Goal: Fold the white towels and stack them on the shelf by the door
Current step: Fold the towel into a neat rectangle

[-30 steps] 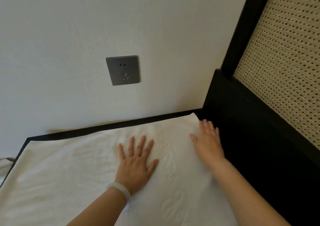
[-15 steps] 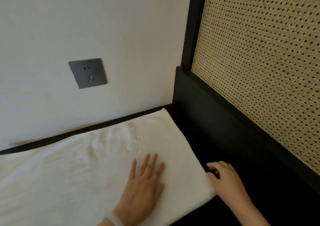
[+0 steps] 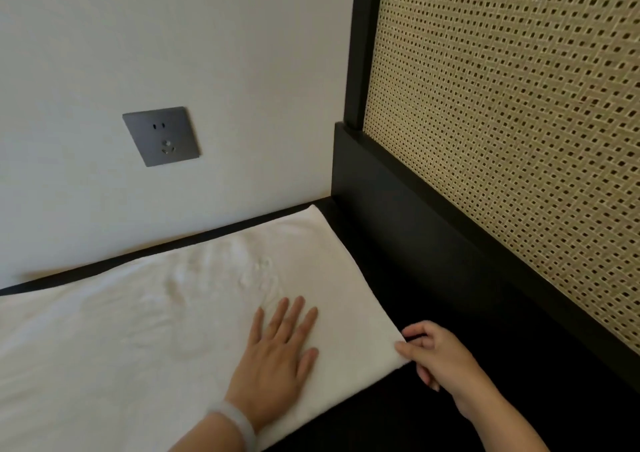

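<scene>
A white towel (image 3: 145, 330) lies spread flat on a black surface (image 3: 398, 417), its right edge running diagonally from the wall toward me. My left hand (image 3: 277, 358) presses flat on the towel near that edge, fingers straight and spread, a pale bangle on the wrist. At the towel's near right corner, my right hand (image 3: 440, 358) pinches the fabric between thumb and curled fingers. The towel's left part runs out of view.
A white wall with a grey power socket (image 3: 161, 136) stands just behind the towel. A black frame (image 3: 415, 209) with a woven cane panel (image 3: 519, 122) rises close on the right. Bare black surface lies between the towel and the frame.
The view has shifted right. My left hand slid toward the towel's right edge. My right hand left the far corner, came to the near right corner and took hold of it.
</scene>
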The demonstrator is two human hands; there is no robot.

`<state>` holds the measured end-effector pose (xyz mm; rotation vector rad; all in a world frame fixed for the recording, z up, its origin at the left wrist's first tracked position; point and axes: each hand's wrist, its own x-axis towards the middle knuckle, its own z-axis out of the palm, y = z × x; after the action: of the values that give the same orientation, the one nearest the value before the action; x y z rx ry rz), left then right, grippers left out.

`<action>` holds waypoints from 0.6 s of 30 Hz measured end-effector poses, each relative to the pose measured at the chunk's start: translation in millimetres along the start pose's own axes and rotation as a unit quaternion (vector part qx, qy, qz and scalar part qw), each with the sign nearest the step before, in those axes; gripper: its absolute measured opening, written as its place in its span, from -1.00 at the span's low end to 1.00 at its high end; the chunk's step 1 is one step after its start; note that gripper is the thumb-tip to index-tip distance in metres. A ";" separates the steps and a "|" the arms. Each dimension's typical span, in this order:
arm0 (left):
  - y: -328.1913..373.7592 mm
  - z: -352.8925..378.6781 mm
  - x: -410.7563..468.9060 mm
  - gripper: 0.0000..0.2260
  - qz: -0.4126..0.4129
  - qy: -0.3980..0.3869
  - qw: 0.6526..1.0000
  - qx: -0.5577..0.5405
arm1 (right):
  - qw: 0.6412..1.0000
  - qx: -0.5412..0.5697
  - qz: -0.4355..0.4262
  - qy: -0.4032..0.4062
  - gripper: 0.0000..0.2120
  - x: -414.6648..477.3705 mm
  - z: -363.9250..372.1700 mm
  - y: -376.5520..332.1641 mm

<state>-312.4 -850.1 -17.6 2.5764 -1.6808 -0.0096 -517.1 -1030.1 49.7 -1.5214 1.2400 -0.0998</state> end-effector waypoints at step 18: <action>0.3 3.4 -2.0 -0.48 0.012 0.022 1.000 0.018 | 0.811 -0.482 -0.320 0.081 -0.39 17.7 72.2 22.7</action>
<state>-313.7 -848.6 -21.0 2.5619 -1.7112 0.0796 -477.5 -990.8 -4.4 -2.8502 0.8498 -0.0327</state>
